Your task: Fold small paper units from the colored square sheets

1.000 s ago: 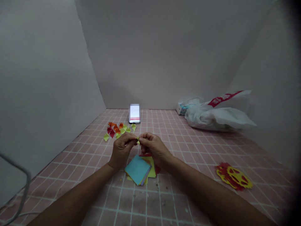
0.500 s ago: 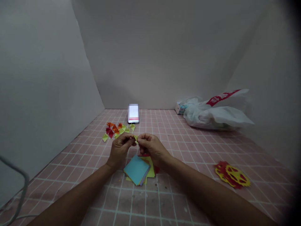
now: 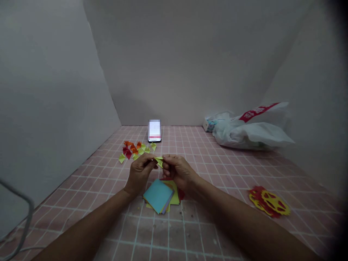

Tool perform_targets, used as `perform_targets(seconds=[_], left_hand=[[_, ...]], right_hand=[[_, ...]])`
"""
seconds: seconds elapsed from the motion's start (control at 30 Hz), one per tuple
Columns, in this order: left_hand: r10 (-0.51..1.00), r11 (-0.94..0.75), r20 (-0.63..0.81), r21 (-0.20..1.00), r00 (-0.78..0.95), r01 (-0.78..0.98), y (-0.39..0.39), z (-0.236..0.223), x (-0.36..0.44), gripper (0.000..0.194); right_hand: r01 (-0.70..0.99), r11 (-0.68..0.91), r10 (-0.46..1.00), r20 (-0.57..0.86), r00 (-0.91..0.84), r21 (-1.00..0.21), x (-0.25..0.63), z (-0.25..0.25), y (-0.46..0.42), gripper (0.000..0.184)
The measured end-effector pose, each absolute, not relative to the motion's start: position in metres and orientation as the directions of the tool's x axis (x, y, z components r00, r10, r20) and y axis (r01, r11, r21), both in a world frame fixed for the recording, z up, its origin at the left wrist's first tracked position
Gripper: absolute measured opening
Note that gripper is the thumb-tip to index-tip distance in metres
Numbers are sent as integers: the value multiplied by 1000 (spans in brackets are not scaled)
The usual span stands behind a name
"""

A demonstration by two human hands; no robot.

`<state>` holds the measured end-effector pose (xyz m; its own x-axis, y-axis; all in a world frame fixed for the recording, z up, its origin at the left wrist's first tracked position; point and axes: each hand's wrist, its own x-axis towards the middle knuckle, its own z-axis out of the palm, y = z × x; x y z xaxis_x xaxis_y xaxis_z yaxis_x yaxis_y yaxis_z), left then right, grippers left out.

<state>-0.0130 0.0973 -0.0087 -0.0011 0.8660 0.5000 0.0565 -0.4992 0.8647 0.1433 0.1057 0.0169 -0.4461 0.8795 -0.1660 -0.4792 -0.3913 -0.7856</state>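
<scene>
Between my two hands is a small folded yellow paper (image 3: 159, 161), held up above the table. My left hand (image 3: 140, 170) pinches its left side between thumb and fingers. My right hand (image 3: 178, 168) grips its right corner, with the other fingers curled in. Below the hands lies a stack of square coloured paper (image 3: 158, 195), a blue sheet on top and yellow, orange, purple and red edges sticking out. Beyond my left hand, several small folded paper pieces (image 3: 134, 149) in red, orange and yellow are grouped on the table.
A phone (image 3: 154, 130) with a lit, blurred screen stands at the back. At the back right, a white plastic bag (image 3: 248, 134) lies beside a small box (image 3: 209, 125). Red and yellow paper cut-outs (image 3: 270, 202) lie at right. A grey cable (image 3: 29, 210) bends at the left edge.
My right hand has shifted slightly right and turned, so more of the folded yellow paper shows between the hands. My left hand has barely moved.
</scene>
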Motion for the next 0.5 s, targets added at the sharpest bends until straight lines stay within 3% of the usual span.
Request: perform_targets(seconds=[0.2, 0.5], left_hand=[[928, -373, 373, 928, -5, 3, 96, -4, -11, 6], [956, -287, 291, 954, 30, -83, 96, -5, -8, 11]], right_hand=[[-445, -259, 913, -67, -402, -857, 141, 14, 105, 28], [-313, 21, 948, 118, -296, -950, 141, 11, 106, 17]])
